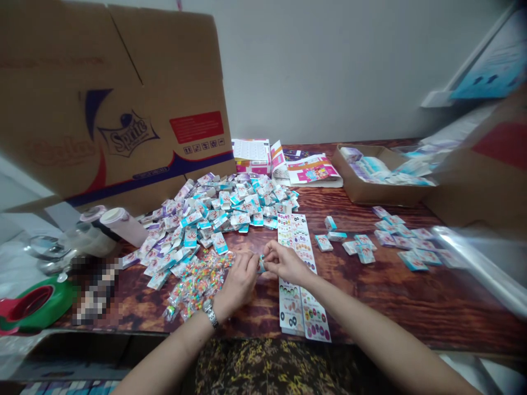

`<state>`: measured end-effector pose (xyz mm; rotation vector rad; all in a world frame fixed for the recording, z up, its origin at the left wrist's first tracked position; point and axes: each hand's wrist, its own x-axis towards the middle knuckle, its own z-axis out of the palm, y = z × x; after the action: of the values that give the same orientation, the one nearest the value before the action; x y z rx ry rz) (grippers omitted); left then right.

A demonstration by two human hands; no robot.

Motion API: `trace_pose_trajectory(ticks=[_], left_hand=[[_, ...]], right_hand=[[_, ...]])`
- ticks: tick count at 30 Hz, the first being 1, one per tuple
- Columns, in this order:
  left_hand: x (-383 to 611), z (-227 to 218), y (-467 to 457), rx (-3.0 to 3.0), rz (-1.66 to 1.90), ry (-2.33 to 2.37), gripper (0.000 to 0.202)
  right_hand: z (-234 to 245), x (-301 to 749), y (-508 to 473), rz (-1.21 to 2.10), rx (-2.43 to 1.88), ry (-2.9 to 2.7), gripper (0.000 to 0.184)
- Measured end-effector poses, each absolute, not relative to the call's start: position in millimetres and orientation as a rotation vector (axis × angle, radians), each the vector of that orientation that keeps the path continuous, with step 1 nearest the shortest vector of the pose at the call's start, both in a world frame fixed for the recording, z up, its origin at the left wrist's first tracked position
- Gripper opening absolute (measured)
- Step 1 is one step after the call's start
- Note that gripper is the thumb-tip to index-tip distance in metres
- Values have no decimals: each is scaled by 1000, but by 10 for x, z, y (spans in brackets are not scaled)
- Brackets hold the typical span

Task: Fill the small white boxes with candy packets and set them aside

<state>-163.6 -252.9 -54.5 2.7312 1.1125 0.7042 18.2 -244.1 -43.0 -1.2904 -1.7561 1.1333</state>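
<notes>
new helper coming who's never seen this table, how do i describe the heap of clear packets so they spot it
Find the big Sprite carton at back left; a heap of small printed boxes spreads in front of it. Nearer the camera, beside the left hand, lies the heap of clear packets, set apart by bright multicoloured bits showing inside.

The left hand (239, 282) is curling palm-down just beside the right hand (286, 264), which is bending in a pinch, while both bare forearms (362, 326) are slanting inward

Sprite carton (140, 99): back left | green roll (61, 302): front left | pale wall (321, 71): behind | blue panel (492, 71): right
</notes>
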Motion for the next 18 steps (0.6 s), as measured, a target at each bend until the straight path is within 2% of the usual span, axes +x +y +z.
trace_pose_trajectory(ticks=[3,6,10,14,18], left_hand=[[-1635,-544,-2539,2729,731,1090,48],[-1639,-541,-2564,2692,761,1090,50],[-1643,-552,-2606,2666,768,1071,53],[-1622,-584,-2629,2638,746,1060,51],[-1590,-586,-2629,2580,760,1052,42]], right_hand=[[-371,146,-2501,783,-1364,-1955,19],[-307,153,-2531,584,-1398,-2001,27],[-314,219,-2491,740,-1356,-1970,45],[-447,242,-2443,1036,-1361,-1908,45],[-514,210,-2454,1077,-1337,-1841,46]])
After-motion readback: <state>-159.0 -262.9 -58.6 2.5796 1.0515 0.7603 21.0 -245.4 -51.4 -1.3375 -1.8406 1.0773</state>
